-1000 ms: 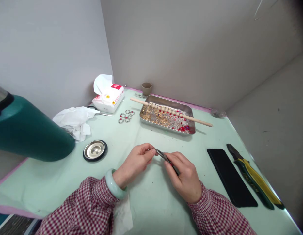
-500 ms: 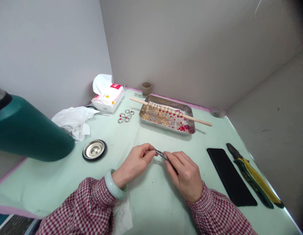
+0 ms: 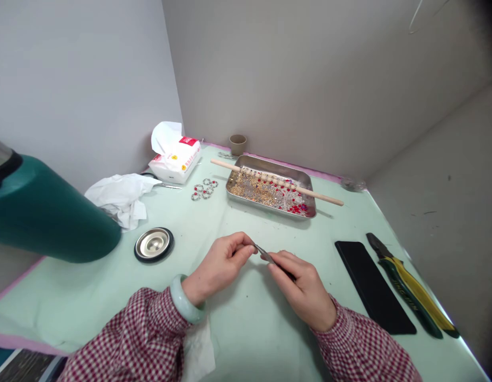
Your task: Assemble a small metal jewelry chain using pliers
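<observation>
Our left hand (image 3: 220, 262) pinches, contents unclear; our right hand (image 3: 305, 292) grips pliers (image 3: 261, 250) there, seemingly shaping, next needing steadiness.

At seven o'clock the left sleeve (image 3: 130, 337) and at five the right sleeve (image 3: 365, 350) are maroon-and-white check, gathered at the cuffs (image 3: 332, 321). A smooth, pale green bangle (image 3: 184, 303) rings the left wrist (image 3: 194, 291).

Single head-worn view, facing forward and steeply down over the counter (image 3: 246, 334). Hands (image 3: 305, 292) close, just below centre; sleeves (image 3: 126, 334) enter from the bottom edge. Wide framing reaches the walls (image 3: 286, 79) meeting in a corner behind.
</observation>
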`<state>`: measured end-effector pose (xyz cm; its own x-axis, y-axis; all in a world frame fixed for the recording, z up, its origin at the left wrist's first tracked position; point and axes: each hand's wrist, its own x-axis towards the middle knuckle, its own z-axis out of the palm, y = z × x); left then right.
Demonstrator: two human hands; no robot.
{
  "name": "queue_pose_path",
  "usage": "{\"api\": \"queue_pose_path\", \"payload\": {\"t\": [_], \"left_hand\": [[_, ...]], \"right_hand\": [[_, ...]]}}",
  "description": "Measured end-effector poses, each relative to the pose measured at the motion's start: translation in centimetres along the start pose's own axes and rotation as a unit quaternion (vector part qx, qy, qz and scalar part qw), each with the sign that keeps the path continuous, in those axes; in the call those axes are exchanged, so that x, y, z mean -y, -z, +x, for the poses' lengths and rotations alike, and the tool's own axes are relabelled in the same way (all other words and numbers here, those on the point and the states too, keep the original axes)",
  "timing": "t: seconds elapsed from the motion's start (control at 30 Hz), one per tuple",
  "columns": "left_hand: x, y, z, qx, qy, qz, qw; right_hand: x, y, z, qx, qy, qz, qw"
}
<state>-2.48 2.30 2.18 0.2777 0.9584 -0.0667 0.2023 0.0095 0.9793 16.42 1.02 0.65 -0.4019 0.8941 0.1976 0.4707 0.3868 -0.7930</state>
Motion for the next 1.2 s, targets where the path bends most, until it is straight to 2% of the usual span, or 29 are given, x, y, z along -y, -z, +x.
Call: {"api": "queue_pose_path", "payload": {"t": [0.1, 0.2, 0.37, 0.47, 0.6, 0.73, 0.97, 1.2], "left_hand": [[-0.1, 0.0, 0.0, -0.003, -0.006, 0.008, 1.000], [-0.2, 0.0, 0.1, -0.016, -0.006, -0.004, 1.000], [0.0, -0.3, 0.2, -0.004, 0.051, -0.073, 0.996], [0.2, -0.5, 0.2, 0.012, 0.080, -0.115, 0.990], [0.3, -0.6, 0.2, 0.023, 0.087, -0.157, 0.983], [0.4, -0.6, 0.2, 0.023, 0.087, -0.192, 0.977], [0.3, -0.5, 0.1, 0.040, 0.104, -0.261, 0.959], [0.3, -0.7, 0.0, 0.040, 0.107, -0.253, 0.961]], "right_hand": [[0.1, 0.0, 0.1, 0.016, -0.027, 0.036, 0.999], [0.2, -0.3, 0.1, 0.004, -0.038, 0.052, 0.998], [0.4, -0.8, 0.3, -0.011, -0.076, 0.096, 0.992], [0.4, -0.7, 0.3, 0.008, -0.136, 0.146, 0.980], [0.2, -0.7, 0.3, 0.033, -0.199, 0.225, 0.953], [-0.1, -0.8, 0.2, 0.018, -0.203, 0.264, 0.943], [0.5, -0.9, 0.0, 0.017, -0.200, 0.219, 0.955], [0.7, -1.2, 0.0, 0.018, -0.198, 0.223, 0.954]]}}
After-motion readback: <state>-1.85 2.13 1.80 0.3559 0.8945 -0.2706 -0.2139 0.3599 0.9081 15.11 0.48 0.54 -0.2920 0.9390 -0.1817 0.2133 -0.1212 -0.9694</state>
